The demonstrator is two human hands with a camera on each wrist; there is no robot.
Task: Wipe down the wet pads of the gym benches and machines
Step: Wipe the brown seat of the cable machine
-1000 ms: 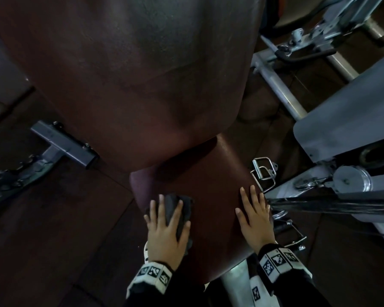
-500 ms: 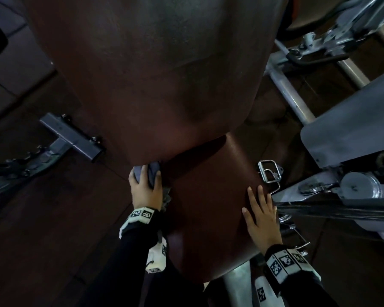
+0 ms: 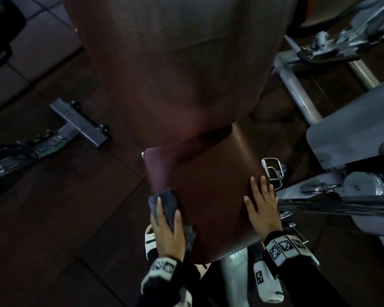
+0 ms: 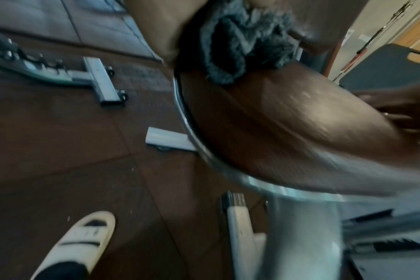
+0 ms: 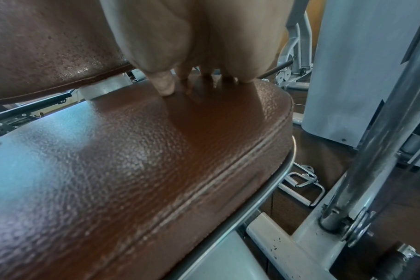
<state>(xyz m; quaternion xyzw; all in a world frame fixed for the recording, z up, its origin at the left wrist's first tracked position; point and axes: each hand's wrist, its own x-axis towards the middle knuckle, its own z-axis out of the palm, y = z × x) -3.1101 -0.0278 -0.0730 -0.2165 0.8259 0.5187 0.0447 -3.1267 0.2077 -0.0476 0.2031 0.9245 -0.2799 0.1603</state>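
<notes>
A brown leather seat pad [image 3: 208, 185] lies below the tall brown back pad [image 3: 175, 63]. My left hand [image 3: 169, 235] grips a dark grey cloth [image 3: 164, 200] against the seat's left edge. In the left wrist view the cloth [image 4: 245, 43] is bunched under my palm on the seat pad [image 4: 288, 123]. My right hand [image 3: 261, 209] lies flat near the seat's right edge, fingers straight. From the right wrist, its fingertips [image 5: 165, 89] touch the shiny seat pad [image 5: 132, 161]. Small droplets glisten on the back pad [image 5: 48, 47].
A grey bench foot [image 3: 82, 125] lies on the dark floor to the left. Metal cable handles [image 3: 273, 169], a pulley [image 3: 361, 185] and a grey machine cover [image 3: 353, 129] crowd the seat's right side. My white shoe [image 4: 79, 244] stands by the seat's steel post [image 4: 300, 236].
My left hand took the cloth up the seat's left side to the gap under the back pad, then drew it back toward me along the left edge. The right hand stayed put.
</notes>
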